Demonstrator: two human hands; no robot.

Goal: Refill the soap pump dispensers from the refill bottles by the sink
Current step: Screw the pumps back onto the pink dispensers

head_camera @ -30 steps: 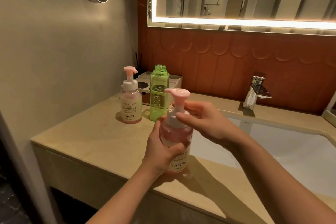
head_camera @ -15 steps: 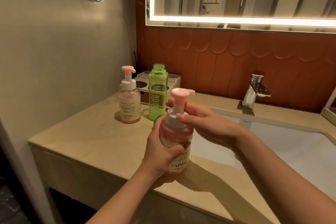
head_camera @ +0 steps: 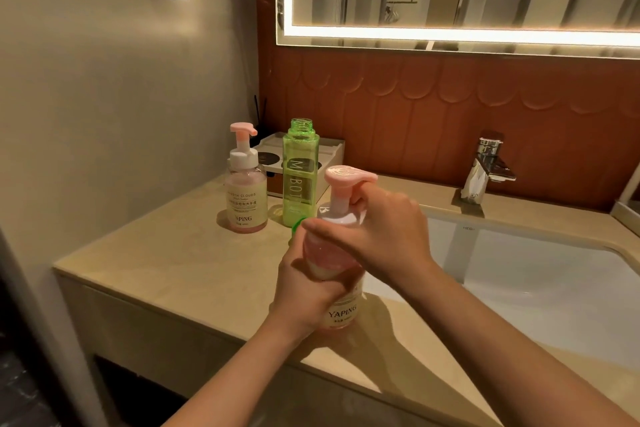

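On the beige stone vanity counter [head_camera: 166,274] beside the white sink [head_camera: 554,281], the left hand [head_camera: 304,291] wraps the clear, pink-filled pump dispenser bottle [head_camera: 343,312], upright near the front edge. The right hand [head_camera: 388,236] curls its fingers round the bottle's white pump collar [head_camera: 337,215]. This looks like a twist of the pump, loosening or tightening I cannot tell, so the next move needs a steady bottle, with the uncapped translucent green refill bottle [head_camera: 299,177] just behind.
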